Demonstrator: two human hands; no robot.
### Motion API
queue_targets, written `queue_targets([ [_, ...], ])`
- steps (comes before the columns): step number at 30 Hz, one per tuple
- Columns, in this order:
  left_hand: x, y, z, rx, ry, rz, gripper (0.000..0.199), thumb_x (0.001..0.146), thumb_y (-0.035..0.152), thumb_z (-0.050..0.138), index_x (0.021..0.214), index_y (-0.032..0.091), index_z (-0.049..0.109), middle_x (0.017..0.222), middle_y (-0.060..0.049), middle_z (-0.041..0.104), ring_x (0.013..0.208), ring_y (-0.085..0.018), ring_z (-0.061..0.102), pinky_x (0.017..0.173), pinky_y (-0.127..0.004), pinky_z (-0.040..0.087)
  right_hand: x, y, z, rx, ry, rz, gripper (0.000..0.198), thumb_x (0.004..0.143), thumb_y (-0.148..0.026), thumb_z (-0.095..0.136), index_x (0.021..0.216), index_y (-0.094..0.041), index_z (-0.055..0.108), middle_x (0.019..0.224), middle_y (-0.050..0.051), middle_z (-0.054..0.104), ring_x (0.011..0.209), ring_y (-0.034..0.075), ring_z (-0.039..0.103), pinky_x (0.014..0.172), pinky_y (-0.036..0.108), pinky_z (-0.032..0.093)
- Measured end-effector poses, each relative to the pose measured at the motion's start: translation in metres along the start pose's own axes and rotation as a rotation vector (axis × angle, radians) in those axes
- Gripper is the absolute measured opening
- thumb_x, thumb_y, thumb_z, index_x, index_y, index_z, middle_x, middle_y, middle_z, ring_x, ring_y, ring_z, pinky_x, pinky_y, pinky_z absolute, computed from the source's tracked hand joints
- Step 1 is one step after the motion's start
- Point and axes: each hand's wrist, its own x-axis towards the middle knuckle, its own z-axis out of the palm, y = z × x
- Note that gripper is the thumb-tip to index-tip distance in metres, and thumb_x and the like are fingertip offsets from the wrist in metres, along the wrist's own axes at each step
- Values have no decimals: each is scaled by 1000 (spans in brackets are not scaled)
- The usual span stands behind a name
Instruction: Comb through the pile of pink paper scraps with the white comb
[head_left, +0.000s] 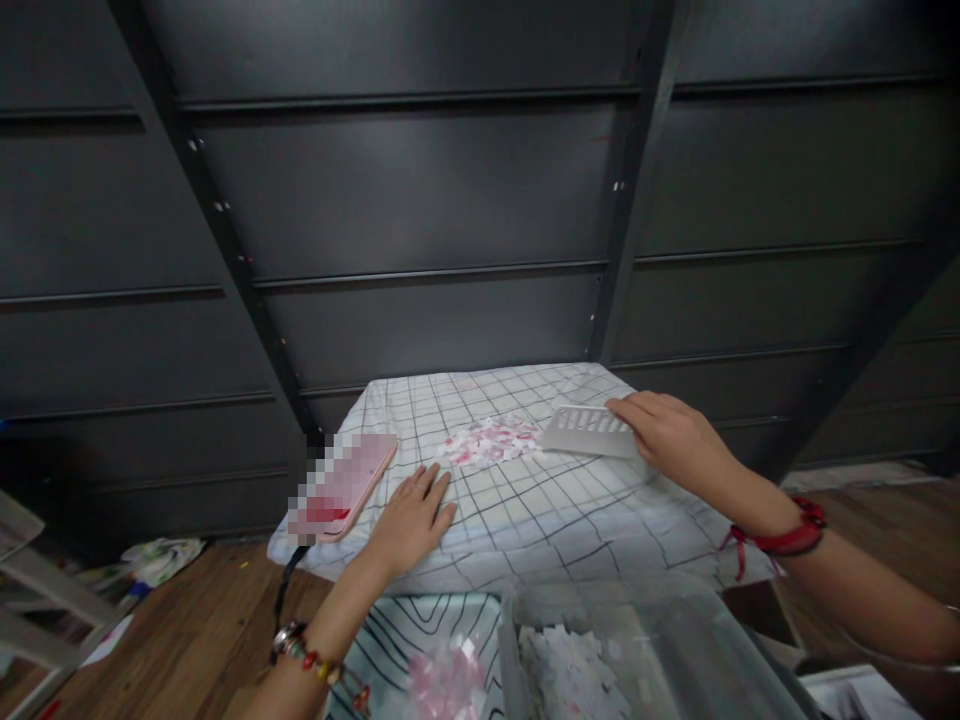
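On a checked cloth (517, 520) before a dark panelled wall (420, 190), we see a heap of white and pink scraps (491, 441) at mid-cloth, a white slotted tool (589, 435) at its right edge, gripped in the right hand (675, 435). The left hand (411, 522) grasps nothing, resting on the cloth near a phone (367, 480). We judge a brisk sweep could scatter such light scraps, while a tug on the wrinkled cloth could tip some into the clear box (705, 640) in front.
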Motion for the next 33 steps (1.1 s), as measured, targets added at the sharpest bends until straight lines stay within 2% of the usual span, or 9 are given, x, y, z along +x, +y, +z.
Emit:
queue_targets([
  [6,6,0,-7,-7,-25,25,50,87,40,31,129,14,40,143,-13,27,132,-32,19,104,-49,24,1,2,6,-73,-18,-38,36,70,1,39,93,-12,63,82,9,65,70,18,57,66,30,44],
  [10,15,13,-17,-20,-20,127,48,83,32,41,129,16,39,144,-10,26,133,-29,15,107,-45,22,3,0,12,-52,-15,-22,36,69,2,40,94,-11,63,83,9,66,74,18,58,69,29,44],
  [13,23,25,-20,-113,4,286,44,86,30,39,128,16,40,141,-9,32,132,-23,24,107,-38,26,6,-6,17,-6,2,-33,36,70,3,39,93,-11,63,83,9,66,76,18,57,70,29,44],
  [15,28,31,-18,-179,-1,406,39,87,26,37,125,18,43,136,-7,41,127,-19,34,105,-34,29,9,-11,19,13,23,-45,36,70,4,38,93,-11,62,82,9,65,74,18,56,69,29,43],
  [17,31,32,-13,-225,-10,465,37,88,23,36,123,18,46,132,-6,47,123,-17,40,104,-31,32,13,-18,21,17,35,-58,36,71,4,38,94,-11,62,80,9,65,71,17,55,68,29,42],
  [24,29,26,2,-291,6,431,38,88,26,38,125,22,44,131,-3,48,122,-18,41,103,-34,33,20,-28,23,41,48,-59,35,72,3,38,92,-12,62,79,8,64,69,17,54,66,29,41],
  [28,29,26,1,-312,7,442,38,86,23,40,124,20,45,130,-4,49,121,-17,42,103,-33,33,15,-14,22,-7,55,-3,33,72,1,40,93,-11,62,81,10,64,73,19,56,67,30,43],
  [33,29,27,0,-329,7,445,39,86,23,40,124,20,45,130,-4,49,121,-17,42,103,-33,32,5,6,23,-26,-49,4,37,68,2,39,94,-10,62,85,11,66,76,20,58,71,30,45],
])
